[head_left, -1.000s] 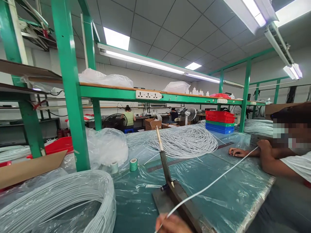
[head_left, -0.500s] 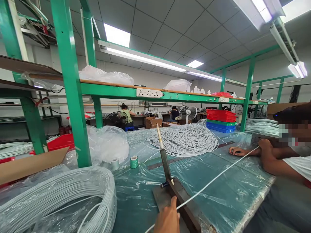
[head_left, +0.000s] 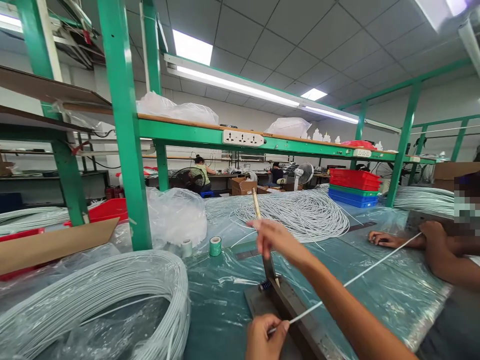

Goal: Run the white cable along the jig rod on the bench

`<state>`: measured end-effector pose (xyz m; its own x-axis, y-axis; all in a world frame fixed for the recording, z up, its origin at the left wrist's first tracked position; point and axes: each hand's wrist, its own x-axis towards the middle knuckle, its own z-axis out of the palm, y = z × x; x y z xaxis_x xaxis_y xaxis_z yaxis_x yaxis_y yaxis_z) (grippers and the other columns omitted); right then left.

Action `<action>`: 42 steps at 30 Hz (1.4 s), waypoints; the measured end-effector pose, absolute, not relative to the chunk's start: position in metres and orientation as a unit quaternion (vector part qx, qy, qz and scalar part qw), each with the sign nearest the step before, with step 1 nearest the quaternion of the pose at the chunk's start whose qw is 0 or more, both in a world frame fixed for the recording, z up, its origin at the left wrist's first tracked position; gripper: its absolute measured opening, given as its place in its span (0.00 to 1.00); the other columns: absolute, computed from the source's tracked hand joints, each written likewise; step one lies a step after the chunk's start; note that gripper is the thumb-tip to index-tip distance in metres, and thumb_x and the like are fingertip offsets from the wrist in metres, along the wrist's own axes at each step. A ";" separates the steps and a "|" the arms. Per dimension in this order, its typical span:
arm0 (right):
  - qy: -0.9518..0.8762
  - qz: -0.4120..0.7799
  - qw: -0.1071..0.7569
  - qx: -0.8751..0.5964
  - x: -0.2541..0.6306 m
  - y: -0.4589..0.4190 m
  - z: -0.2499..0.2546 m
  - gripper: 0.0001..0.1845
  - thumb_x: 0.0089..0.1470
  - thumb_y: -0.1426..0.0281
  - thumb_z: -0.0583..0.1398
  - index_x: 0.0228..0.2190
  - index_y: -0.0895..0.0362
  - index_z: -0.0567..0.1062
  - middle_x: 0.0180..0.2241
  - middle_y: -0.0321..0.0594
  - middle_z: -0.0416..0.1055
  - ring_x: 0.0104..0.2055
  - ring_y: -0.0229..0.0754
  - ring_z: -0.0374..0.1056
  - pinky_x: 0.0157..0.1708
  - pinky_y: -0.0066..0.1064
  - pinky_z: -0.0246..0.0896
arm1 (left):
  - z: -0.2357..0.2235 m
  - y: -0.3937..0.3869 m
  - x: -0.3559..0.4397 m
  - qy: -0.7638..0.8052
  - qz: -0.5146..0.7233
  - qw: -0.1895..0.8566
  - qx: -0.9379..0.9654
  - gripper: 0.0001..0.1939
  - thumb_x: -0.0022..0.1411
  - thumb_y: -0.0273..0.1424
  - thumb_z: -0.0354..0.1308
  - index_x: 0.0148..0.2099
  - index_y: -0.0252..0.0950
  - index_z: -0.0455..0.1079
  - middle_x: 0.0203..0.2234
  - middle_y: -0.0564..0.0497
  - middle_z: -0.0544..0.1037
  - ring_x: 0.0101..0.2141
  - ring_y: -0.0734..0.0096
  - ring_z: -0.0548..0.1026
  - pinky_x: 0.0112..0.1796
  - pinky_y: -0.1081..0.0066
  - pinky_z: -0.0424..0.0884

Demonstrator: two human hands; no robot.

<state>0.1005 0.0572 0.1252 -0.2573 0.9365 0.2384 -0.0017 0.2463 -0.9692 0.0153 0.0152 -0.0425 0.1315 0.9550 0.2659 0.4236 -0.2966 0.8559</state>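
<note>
My left hand (head_left: pixel 262 339) is at the bottom edge, pinched shut on a white cable (head_left: pixel 360 275). The cable runs taut across the metal cutter base (head_left: pixel 300 325) to a co-worker's hand (head_left: pixel 431 231) at the right table edge. My right hand (head_left: pixel 270 238) is raised in front of me, fingers curled round the cutter's upright lever (head_left: pixel 256 202), just below its pale handle tip. The lever stands tilted up from a spring hinge (head_left: pixel 266 286). The co-worker's other hand (head_left: pixel 385 240) rests flat on the plastic-covered table.
A large coil of white cable (head_left: pixel 93 300) lies at my near left and a loose cable pile (head_left: pixel 300 215) mid-table. Two tape rolls (head_left: pixel 215 246) stand by a green frame post (head_left: pixel 129 150). Stacked red, green and blue trays (head_left: pixel 352 187) sit far right. People work in the background.
My right hand has come into view and risen to the cutter lever. My left hand shifted slightly, still pinching the cable. The view tilted a little downward and left.
</note>
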 end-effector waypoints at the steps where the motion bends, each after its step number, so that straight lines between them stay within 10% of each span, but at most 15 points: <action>1: -0.592 0.451 0.532 -0.404 0.108 0.084 0.139 0.17 0.53 0.60 0.50 0.39 0.59 0.65 0.16 0.29 0.60 0.14 0.27 0.54 0.16 0.19 0.51 | -0.043 0.018 0.014 0.481 0.423 0.327 0.694 0.16 0.48 0.38 0.51 0.16 0.34 0.67 0.10 0.57 0.60 0.17 0.74 0.61 0.20 0.75 0.56; 17: -0.485 0.588 0.416 -0.496 0.125 0.202 0.152 0.30 0.52 0.49 0.35 0.27 0.60 0.63 0.12 0.30 0.53 0.11 0.27 0.43 0.16 0.22 0.56 | -0.053 0.036 0.010 0.458 0.441 0.442 0.633 0.16 0.40 0.41 0.56 0.13 0.35 0.60 0.10 0.59 0.56 0.16 0.77 0.57 0.21 0.74 0.53; 27: -0.513 0.595 0.418 -0.456 0.193 0.049 0.175 0.26 0.51 0.49 0.41 0.37 0.58 0.62 0.29 0.50 0.72 0.22 0.37 0.68 0.23 0.27 0.63 | -0.040 0.027 0.007 0.458 0.412 0.495 0.613 0.13 0.41 0.39 0.52 0.15 0.36 0.58 0.10 0.60 0.55 0.17 0.78 0.53 0.20 0.74 0.47; 35: -0.431 0.627 0.371 -0.533 0.213 -0.077 0.096 0.16 0.45 0.59 0.58 0.27 0.57 0.60 0.23 0.38 0.70 0.15 0.32 0.64 0.14 0.18 0.56 | -0.021 0.022 0.005 0.447 0.388 0.518 0.618 0.13 0.38 0.40 0.51 0.15 0.35 0.61 0.11 0.58 0.57 0.18 0.76 0.54 0.22 0.74 0.46; 42: -0.405 0.628 0.404 -0.528 0.211 -0.092 0.082 0.31 0.43 0.63 0.59 0.48 0.55 0.53 0.26 0.37 0.69 0.14 0.33 0.64 0.12 0.20 0.57 | -0.018 0.018 0.006 0.451 0.385 0.528 0.608 0.14 0.35 0.43 0.52 0.14 0.36 0.60 0.10 0.58 0.58 0.17 0.76 0.54 0.22 0.74 0.46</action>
<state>0.2107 -0.0924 0.0818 -0.1164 0.9352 -0.3344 -0.0798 -0.3444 -0.9354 0.0063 0.0180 -0.0177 0.2963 0.9551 -0.0080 0.1407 -0.0354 0.9894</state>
